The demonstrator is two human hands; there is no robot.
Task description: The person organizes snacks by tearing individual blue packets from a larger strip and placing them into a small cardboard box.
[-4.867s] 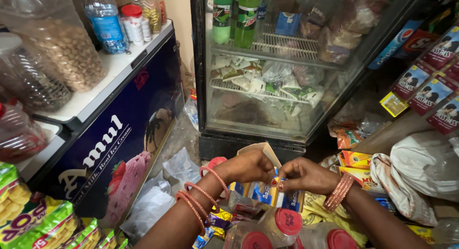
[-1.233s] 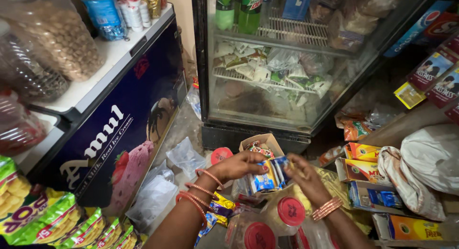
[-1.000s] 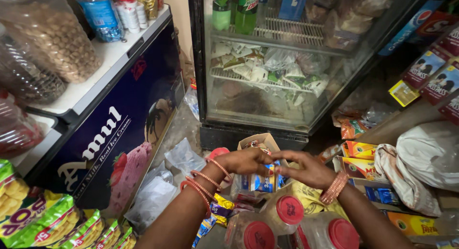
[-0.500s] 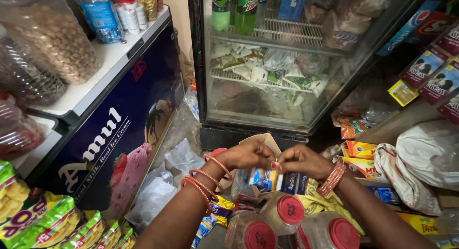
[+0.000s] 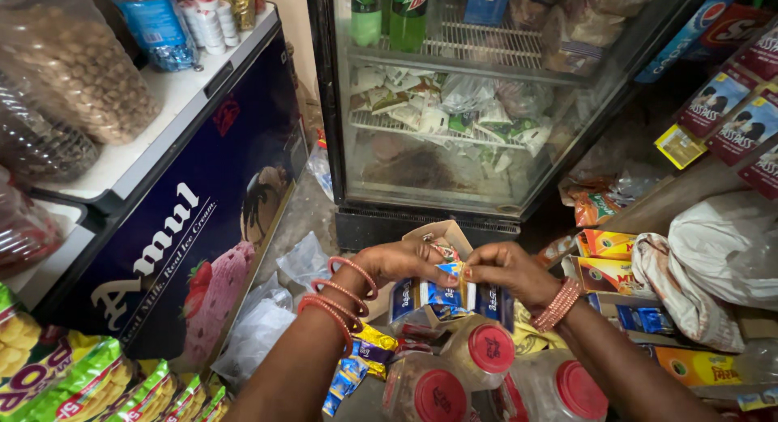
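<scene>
Here we see the left hand (image 5: 401, 262) and right hand (image 5: 506, 270) pinching one small blue sachet (image 5: 450, 270) between them, above the open cardboard box (image 5: 442, 230), near the red-lidded jars (image 5: 491, 348).

Red-lidded jars (image 5: 486, 357) crowd below; bare floor (image 5: 304, 215) leftward lies open

I see the grey concrete floor (image 5: 304, 219) running up the middle of the frame; crumpled clear plastic bags (image 5: 271, 309) lie on it at lower left, and an open brown cardboard box (image 5: 438, 232) sits at centre.
</scene>
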